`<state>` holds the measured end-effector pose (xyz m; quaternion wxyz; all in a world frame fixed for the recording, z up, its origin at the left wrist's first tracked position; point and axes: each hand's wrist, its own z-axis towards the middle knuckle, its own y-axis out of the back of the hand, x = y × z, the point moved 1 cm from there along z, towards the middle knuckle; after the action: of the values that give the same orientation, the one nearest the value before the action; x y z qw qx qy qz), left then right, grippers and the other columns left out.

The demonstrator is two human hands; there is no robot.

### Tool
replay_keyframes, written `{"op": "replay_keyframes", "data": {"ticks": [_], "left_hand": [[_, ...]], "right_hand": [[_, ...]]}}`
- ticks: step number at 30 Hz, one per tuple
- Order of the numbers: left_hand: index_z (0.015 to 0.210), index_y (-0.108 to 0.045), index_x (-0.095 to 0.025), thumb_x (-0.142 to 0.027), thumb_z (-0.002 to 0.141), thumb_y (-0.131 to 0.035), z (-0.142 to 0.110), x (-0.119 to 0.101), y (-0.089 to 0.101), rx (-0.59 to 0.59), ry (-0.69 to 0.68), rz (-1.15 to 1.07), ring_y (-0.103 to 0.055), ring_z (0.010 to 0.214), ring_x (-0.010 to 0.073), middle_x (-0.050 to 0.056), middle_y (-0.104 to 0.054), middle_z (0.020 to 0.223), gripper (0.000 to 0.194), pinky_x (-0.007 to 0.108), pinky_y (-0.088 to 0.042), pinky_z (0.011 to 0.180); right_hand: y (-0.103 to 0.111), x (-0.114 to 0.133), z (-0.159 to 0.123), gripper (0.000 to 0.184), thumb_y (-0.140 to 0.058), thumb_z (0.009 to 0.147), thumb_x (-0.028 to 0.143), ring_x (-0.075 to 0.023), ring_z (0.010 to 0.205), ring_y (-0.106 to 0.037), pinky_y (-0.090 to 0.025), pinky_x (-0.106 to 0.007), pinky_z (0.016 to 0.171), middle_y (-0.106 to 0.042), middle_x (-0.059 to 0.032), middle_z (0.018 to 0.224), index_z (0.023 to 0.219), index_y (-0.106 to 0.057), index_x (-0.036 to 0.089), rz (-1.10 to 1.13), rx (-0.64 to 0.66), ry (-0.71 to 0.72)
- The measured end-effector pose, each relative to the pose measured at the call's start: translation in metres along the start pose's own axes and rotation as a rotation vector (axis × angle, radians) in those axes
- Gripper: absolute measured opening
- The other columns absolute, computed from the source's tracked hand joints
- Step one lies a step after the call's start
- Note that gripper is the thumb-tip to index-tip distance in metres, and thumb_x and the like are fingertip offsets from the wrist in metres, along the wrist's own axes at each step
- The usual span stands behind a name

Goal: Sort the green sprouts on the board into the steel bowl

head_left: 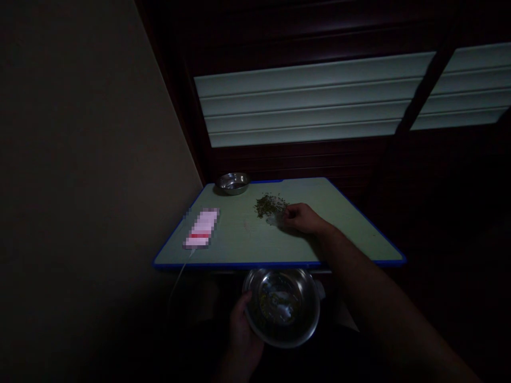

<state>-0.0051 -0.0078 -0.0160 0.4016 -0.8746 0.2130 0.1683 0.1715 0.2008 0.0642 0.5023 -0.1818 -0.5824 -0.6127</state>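
My left hand (244, 332) grips the left rim of a shiny metal bowl (313, 319), thumb over the edge. The bowl is just below the table's near edge, tilted toward me, with some yellowish-green bits on its bottom. Over the table, my right hand (302, 217) is closed in a pinch at the right side of a loose heap of small dark greenish bits (268, 205). A small translucent piece (274, 219) shows at its fingertips, against the heap's near edge; dim light hides its exact kind.
The pale green tabletop (231, 247) has a blue edge. A second metal bowl (233, 190) stands at its back left corner. A phone with a blurred lit screen (203, 227) lies at the left, its white cable (178, 277) hanging over the edge. Behind are dark slatted doors (311, 106).
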Motion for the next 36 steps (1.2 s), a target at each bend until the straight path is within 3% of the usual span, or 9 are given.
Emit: {"op": "replay_keyframes", "data": {"ticks": [9,15,25,36], "left_hand": [[0.080,-0.072,-0.012,-0.021,0.075,-0.062,0.0003,0.0004,0.0001,0.007,0.006,-0.021,-0.070,0.084,0.0275,0.010,-0.075,0.075,0.014,0.041,-0.051,0.084],[0.081,-0.072,-0.011,-0.021,0.077,-0.060,0.0019,0.0011,0.0010,0.010,-0.011,-0.012,-0.070,0.077,0.0243,0.009,-0.076,0.077,0.016,0.039,-0.052,0.083],[0.083,-0.071,-0.012,-0.022,0.077,-0.060,0.0018,-0.0001,0.0003,0.009,0.002,0.007,-0.070,0.083,0.0262,0.009,-0.075,0.077,0.016,0.040,-0.052,0.084],[0.081,-0.072,-0.013,-0.024,0.081,-0.059,0.0007,-0.0004,-0.0019,0.030,-0.001,0.004,-0.070,0.077,0.0231,0.008,-0.076,0.077,0.017,0.040,-0.052,0.085]], "right_hand": [[0.0018,-0.0008,0.0006,0.015,-0.057,0.069,0.029,-0.0116,0.061,-0.049,-0.038,-0.024,0.060,-0.058,0.0009,0.063,0.068,-0.063,0.015,-0.131,-0.091,0.053],[0.0006,-0.0031,0.0013,0.014,-0.056,0.069,0.025,-0.0121,0.061,-0.051,-0.039,-0.024,0.060,-0.061,0.0001,0.064,0.071,-0.066,0.015,-0.147,-0.098,0.066],[0.0006,-0.0051,0.0017,0.017,-0.058,0.071,0.027,-0.0130,0.064,-0.053,-0.040,-0.024,0.063,-0.064,-0.0011,0.068,0.074,-0.068,0.014,-0.196,-0.087,0.088],[-0.0001,-0.0026,0.0004,0.016,-0.058,0.069,0.028,-0.0129,0.064,-0.053,-0.040,-0.025,0.063,-0.061,0.0001,0.066,0.071,-0.066,0.015,-0.108,-0.067,0.097]]}}
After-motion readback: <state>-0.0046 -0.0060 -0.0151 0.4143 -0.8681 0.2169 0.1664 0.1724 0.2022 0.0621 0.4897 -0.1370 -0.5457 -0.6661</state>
